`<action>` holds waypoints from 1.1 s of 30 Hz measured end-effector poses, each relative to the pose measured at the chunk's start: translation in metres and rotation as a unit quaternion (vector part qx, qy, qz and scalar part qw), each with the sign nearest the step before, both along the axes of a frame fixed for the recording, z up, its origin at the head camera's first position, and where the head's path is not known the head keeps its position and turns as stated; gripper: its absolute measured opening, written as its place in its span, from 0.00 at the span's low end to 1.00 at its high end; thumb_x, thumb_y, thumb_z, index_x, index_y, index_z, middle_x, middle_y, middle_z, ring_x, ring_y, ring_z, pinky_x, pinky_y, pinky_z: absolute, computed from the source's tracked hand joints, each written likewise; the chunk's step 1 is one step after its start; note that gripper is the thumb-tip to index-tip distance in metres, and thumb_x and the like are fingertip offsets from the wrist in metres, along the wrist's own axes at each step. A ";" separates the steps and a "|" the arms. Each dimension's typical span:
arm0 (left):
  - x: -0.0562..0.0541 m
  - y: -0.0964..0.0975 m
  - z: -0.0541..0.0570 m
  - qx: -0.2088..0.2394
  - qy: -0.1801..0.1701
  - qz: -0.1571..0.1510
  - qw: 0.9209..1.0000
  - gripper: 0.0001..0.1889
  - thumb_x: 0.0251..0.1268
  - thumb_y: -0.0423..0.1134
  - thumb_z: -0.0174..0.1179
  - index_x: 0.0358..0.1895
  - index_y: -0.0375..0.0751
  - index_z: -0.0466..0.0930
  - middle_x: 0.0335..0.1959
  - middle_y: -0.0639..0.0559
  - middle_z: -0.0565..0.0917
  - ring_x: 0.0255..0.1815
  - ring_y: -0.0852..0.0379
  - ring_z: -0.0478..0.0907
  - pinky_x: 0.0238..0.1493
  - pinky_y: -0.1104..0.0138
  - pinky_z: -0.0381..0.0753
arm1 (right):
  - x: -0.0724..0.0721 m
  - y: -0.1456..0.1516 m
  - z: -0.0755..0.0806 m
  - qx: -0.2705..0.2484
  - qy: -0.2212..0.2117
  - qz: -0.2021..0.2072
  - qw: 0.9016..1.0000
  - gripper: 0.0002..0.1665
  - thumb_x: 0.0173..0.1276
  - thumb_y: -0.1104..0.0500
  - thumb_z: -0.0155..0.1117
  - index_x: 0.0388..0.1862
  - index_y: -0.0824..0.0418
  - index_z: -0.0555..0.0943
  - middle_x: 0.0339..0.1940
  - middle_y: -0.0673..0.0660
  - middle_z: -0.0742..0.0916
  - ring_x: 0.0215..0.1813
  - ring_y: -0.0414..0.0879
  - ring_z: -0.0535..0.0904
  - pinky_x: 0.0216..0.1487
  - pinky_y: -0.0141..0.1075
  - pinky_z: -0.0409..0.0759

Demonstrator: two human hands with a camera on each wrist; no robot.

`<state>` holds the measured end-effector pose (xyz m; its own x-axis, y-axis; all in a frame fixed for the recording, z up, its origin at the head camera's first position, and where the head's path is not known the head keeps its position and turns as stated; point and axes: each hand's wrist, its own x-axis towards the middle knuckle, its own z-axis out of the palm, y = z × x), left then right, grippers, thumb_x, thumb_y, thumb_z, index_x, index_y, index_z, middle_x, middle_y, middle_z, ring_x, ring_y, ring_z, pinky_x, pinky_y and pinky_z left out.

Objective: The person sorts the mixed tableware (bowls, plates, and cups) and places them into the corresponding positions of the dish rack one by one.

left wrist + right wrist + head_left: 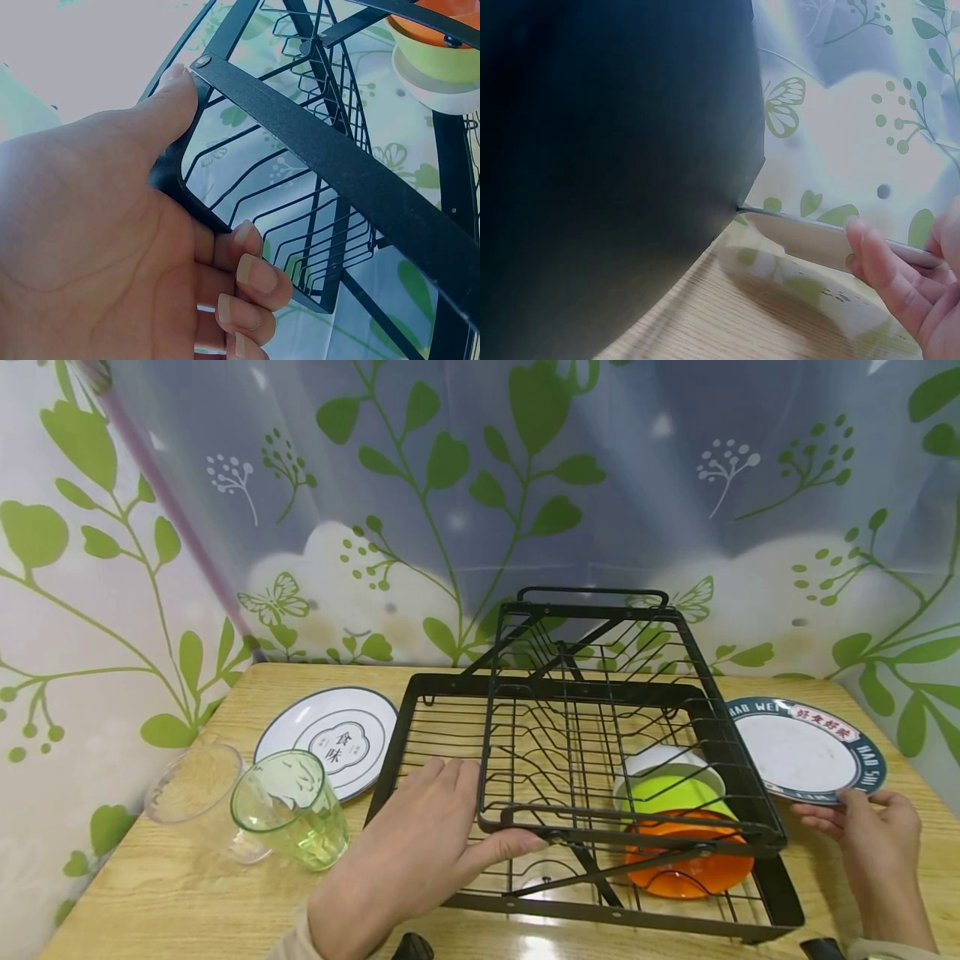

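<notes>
A black two-tier wire dish rack (pixel 442 683) stands in the middle of the table. My left hand (pixel 420 839) grips the left front corner of its upper tier, thumb along the front bar; in the left wrist view my fingers (pixel 256 274) curl round the frame. To the right of the rack, my right hand (pixel 885 843) pinches the near rim of a white plate (pixel 795 750) with a dark lettered border. The right wrist view has this plate (pixel 810 238) almost edge-on, its pale underside showing above the table.
Orange (pixel 686 881), lime green (pixel 671 793) and white (pixel 667 758) bowls sit together at the rack's lower right. Left of the rack lie a white plate (pixel 300 727) with a central emblem, a green glass (pixel 318 831) and a clear glass (pixel 198 802). A patterned curtain (pixel 465 527) hangs behind.
</notes>
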<state>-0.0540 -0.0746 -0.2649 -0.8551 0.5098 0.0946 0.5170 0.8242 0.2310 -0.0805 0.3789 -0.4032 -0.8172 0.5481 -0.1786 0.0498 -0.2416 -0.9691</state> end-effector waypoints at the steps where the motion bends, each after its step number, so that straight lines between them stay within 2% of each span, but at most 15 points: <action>1: 0.000 0.000 0.000 0.000 0.000 0.000 1.000 0.45 0.61 0.76 0.39 0.52 0.31 0.72 0.40 0.43 0.79 0.49 0.45 0.75 0.58 0.54 0.72 | 0.000 0.000 0.000 0.000 0.001 0.000 1.000 0.04 0.75 0.66 0.36 0.45 0.61 0.58 0.20 0.50 0.85 0.19 0.46 0.84 0.21 0.34 0.82; 8: 0.000 0.000 0.000 0.001 0.000 0.002 1.000 0.46 0.61 0.76 0.40 0.55 0.30 0.72 0.44 0.41 0.79 0.53 0.43 0.75 0.60 0.53 0.70 | 0.000 0.001 -0.003 -0.001 0.012 0.008 1.000 0.02 0.75 0.66 0.36 0.44 0.62 0.58 0.20 0.50 0.85 0.19 0.47 0.84 0.21 0.35 0.82; 21: 0.000 0.000 -0.001 -0.003 0.004 -0.002 1.000 0.45 0.62 0.75 0.40 0.52 0.30 0.73 0.41 0.43 0.79 0.51 0.44 0.75 0.59 0.54 0.71 | 0.000 0.000 -0.002 0.008 0.003 0.002 1.000 0.03 0.75 0.66 0.36 0.44 0.61 0.58 0.20 0.49 0.84 0.19 0.46 0.84 0.20 0.34 0.81; 26: 0.000 0.000 0.000 0.000 -0.002 0.000 1.000 0.46 0.62 0.75 0.40 0.55 0.29 0.72 0.43 0.40 0.80 0.53 0.43 0.75 0.60 0.54 0.70 | 0.000 0.000 -0.001 0.010 -0.003 0.000 1.000 0.03 0.75 0.66 0.36 0.44 0.61 0.58 0.19 0.49 0.84 0.19 0.46 0.84 0.21 0.34 0.82; 33: -0.001 0.000 0.000 0.005 -0.003 0.000 1.000 0.47 0.62 0.75 0.40 0.55 0.29 0.72 0.42 0.41 0.80 0.52 0.43 0.75 0.59 0.54 0.71 | 0.000 0.001 -0.001 0.004 0.008 0.005 1.000 0.02 0.75 0.66 0.36 0.44 0.62 0.58 0.19 0.50 0.84 0.19 0.46 0.84 0.21 0.34 0.82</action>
